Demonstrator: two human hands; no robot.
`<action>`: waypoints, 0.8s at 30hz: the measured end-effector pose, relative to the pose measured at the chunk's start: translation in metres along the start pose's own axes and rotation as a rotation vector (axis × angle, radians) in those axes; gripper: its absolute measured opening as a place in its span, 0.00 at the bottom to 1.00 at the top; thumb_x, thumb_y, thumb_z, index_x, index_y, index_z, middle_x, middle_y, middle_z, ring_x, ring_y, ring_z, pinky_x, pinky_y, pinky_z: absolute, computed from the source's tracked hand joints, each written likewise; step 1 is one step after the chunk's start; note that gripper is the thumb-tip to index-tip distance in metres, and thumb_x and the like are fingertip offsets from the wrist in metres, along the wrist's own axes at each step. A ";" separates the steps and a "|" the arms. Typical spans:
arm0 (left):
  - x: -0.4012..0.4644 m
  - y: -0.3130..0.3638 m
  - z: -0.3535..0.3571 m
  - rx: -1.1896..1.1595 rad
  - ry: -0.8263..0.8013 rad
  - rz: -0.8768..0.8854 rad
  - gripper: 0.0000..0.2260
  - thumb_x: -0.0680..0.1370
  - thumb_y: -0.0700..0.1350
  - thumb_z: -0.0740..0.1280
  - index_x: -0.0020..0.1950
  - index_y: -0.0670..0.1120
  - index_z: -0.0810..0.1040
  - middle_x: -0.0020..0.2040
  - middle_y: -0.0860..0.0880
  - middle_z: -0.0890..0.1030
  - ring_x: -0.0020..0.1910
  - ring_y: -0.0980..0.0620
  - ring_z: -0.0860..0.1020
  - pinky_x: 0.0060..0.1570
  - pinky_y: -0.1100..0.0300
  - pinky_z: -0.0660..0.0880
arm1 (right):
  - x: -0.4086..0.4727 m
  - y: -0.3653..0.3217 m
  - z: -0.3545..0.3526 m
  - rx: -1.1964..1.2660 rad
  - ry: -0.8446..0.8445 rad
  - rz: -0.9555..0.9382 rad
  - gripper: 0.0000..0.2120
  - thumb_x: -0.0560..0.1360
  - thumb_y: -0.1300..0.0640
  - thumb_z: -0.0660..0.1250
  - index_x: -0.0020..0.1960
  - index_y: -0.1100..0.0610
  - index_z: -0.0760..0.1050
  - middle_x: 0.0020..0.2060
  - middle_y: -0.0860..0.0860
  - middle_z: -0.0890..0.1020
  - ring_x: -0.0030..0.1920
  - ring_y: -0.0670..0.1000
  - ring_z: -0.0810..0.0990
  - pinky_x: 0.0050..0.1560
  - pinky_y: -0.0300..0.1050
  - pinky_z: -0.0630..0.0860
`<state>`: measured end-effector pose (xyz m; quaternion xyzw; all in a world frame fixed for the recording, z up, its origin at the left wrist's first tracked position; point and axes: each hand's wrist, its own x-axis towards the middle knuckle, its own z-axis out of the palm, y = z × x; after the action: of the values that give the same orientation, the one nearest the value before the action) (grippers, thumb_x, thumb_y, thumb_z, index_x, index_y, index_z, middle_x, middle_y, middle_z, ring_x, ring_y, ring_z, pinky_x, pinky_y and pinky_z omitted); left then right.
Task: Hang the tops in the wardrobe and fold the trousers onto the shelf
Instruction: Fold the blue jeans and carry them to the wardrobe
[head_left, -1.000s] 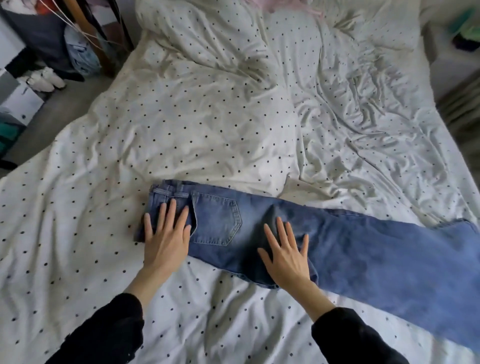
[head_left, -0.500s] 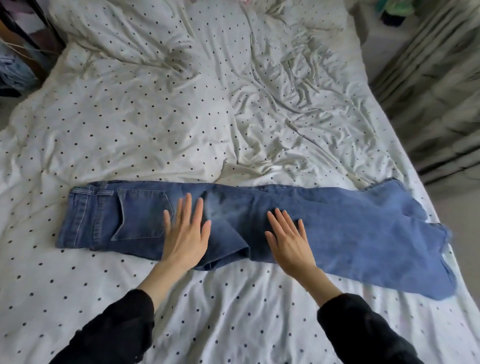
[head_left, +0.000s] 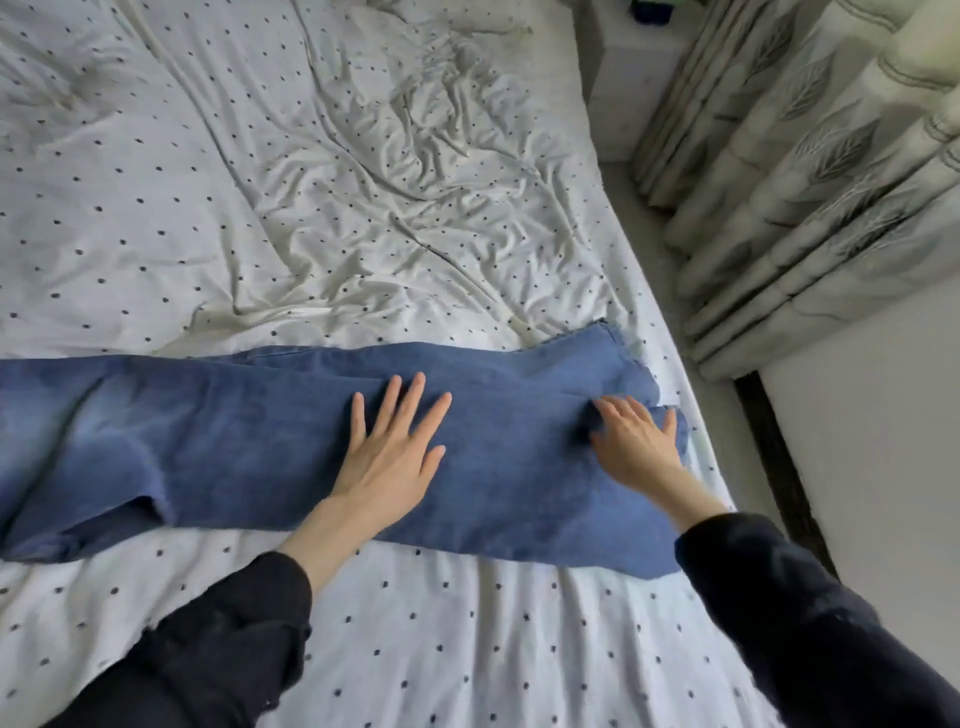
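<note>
A pair of blue jeans (head_left: 249, 441) lies flat across the bed, legs stacked, stretching from the left frame edge to the hems near the bed's right side. My left hand (head_left: 389, 447) presses flat on the leg with fingers spread. Near the hem end, my right hand (head_left: 636, 447) lies on the denim, fingers straight and a little blurred. The waistband is out of view to the left. No tops, wardrobe or shelf show here.
The bed (head_left: 311, 208) has a rumpled white cover with small dark dots. Its right edge drops to a pale floor (head_left: 872, 441). Patterned curtains (head_left: 810, 171) hang at the right. A white bedside unit (head_left: 623, 78) stands at the far right corner.
Both hands have slid to the right along the jeans, from the waist and seat toward the hems. The view has swung right with them, so the waistband has left the frame.
</note>
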<state>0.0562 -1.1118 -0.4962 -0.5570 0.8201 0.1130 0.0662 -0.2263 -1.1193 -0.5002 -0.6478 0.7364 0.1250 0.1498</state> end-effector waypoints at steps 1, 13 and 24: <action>0.007 0.010 0.003 -0.015 0.017 -0.019 0.24 0.81 0.52 0.53 0.77 0.50 0.55 0.78 0.44 0.51 0.76 0.42 0.50 0.69 0.35 0.48 | 0.007 0.010 -0.001 -0.010 -0.030 -0.025 0.25 0.78 0.49 0.59 0.73 0.52 0.60 0.71 0.49 0.64 0.73 0.51 0.57 0.71 0.68 0.48; 0.047 0.052 0.000 0.079 0.182 -0.123 0.20 0.77 0.51 0.65 0.65 0.43 0.74 0.55 0.41 0.77 0.55 0.41 0.77 0.59 0.27 0.61 | 0.059 0.074 -0.043 0.065 -0.200 -0.121 0.10 0.74 0.48 0.67 0.51 0.53 0.73 0.53 0.55 0.77 0.57 0.56 0.74 0.50 0.46 0.69; 0.076 0.083 0.010 0.066 0.320 -0.043 0.25 0.77 0.55 0.52 0.72 0.49 0.62 0.75 0.39 0.60 0.73 0.38 0.60 0.65 0.30 0.53 | 0.150 0.052 -0.111 -0.065 0.121 -0.146 0.07 0.77 0.52 0.62 0.55 0.51 0.75 0.49 0.52 0.77 0.56 0.56 0.74 0.57 0.51 0.61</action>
<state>-0.0495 -1.1476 -0.5145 -0.5827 0.8114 -0.0055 -0.0449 -0.3015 -1.2923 -0.4558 -0.7106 0.6905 0.0983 0.0929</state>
